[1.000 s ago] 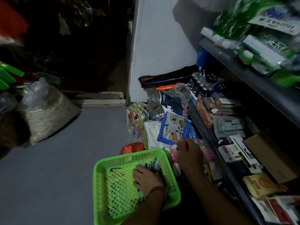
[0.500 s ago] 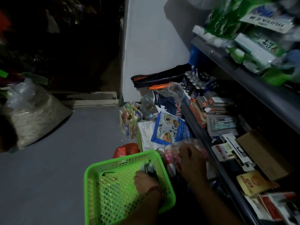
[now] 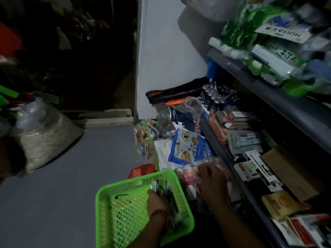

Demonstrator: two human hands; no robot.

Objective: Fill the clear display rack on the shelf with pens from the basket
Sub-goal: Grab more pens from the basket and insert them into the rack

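A bright green lattice basket [image 3: 107,192] sits on the grey floor at the bottom centre. Several dark pens [image 3: 170,196] lie along its right side. My left hand [image 3: 155,201], with a red bead bracelet at the wrist, is inside the basket with its fingers curled on the pens. My right hand [image 3: 213,179] grips a crinkled clear packet [image 3: 190,173] with pink contents, just right of the basket and below the lower shelf's edge [image 3: 223,153]. I cannot make out the clear display rack for certain in the dim light.
The lower shelf holds small dark bottles [image 3: 211,99], flat boxes and a brown carton [image 3: 286,169]. Green packs [image 3: 250,33] fill the upper shelf. A blue snack bag [image 3: 189,145], a stick bundle [image 3: 145,142] and an orange bag [image 3: 141,170] crowd the floor. A sack [image 3: 44,136] stands at the left.
My view has shifted left, so the basket and shelf sit further right. My left hand has dug deeper along the pens. My right hand has stayed on the clear packet.
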